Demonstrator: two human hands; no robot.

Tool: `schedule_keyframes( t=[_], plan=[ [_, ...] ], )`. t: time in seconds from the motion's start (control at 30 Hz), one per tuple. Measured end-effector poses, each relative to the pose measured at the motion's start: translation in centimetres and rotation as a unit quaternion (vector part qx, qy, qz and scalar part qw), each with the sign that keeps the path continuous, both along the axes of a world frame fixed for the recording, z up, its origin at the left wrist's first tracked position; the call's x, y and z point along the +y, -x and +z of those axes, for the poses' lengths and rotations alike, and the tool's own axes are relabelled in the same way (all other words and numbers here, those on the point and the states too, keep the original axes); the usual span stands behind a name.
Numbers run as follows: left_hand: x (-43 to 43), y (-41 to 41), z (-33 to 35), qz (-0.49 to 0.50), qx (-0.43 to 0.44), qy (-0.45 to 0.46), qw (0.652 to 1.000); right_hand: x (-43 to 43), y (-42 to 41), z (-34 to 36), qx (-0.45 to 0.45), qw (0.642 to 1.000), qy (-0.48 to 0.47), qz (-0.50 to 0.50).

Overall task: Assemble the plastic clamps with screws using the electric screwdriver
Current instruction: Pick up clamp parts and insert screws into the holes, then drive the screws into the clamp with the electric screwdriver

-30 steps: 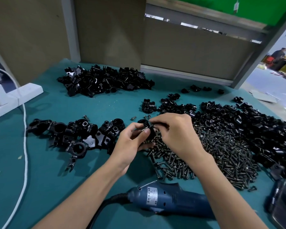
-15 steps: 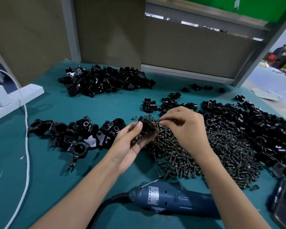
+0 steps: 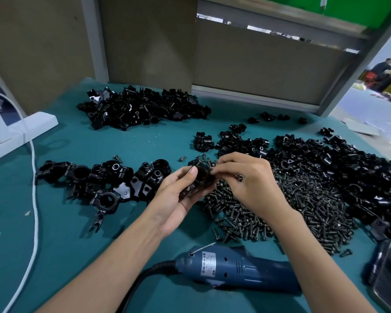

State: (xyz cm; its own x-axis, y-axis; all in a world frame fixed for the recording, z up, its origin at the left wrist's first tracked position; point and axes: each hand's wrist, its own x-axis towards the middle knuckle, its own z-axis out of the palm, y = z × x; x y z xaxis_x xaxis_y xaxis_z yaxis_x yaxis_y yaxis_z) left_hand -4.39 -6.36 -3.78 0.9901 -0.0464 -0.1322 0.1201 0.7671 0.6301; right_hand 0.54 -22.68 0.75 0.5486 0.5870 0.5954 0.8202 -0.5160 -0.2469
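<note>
Clamp heaps, three, hog the table (image 3: 61,256): far heap (image 3: 142,107) at 12 o'clock, right heap (image 3: 352,172) at 3, left heap (image 3: 95,181) at 9; most open room round 7. One screw pile (image 3: 287,211) at 4, one electric screwdriver (image 3: 235,267) at 6. Left hand (image 3: 174,199) grips one clamp (image 3: 201,176) at centre; right hand (image 3: 248,186) pinches its side.

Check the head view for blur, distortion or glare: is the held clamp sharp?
Head view: wide-angle distortion bends the wall posts; the clamp in the left hand is dark and soft; the right hand is slightly blurred; the doorway far right is washed out.
</note>
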Motion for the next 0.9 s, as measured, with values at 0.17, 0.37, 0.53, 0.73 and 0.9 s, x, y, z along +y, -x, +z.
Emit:
schedule_keyframes(
  t=[0.17, 0.37, 0.53, 0.73, 0.9],
  plan=[
    [0.4, 0.1, 0.0, -0.007, -0.002, 0.014, 1.0, -0.2, 1.2, 0.3, 0.111, 0.992, -0.054, 0.015],
    [0.4, 0.0, -0.3, -0.042, 0.007, 0.068, 0.997, -3.5, 4.9, 1.5, 0.191, 0.978, -0.033, -0.075],
    [0.5, -0.7, -0.9, -0.03, 0.025, 0.068, 0.997, -5.4, 10.3, -2.2, 0.156, 0.896, 0.363, -0.204],
    [0.6, -1.0, -1.3, 0.0, 0.001, -0.043, 0.999, -6.2, 11.5, -4.6, 0.002, 0.949, 0.266, -0.168],
    [0.7, -0.9, -1.4, -0.003, -0.016, -0.138, 0.99, -7.1, 11.9, -5.1, -0.102, 0.981, 0.124, -0.11]
  ],
)
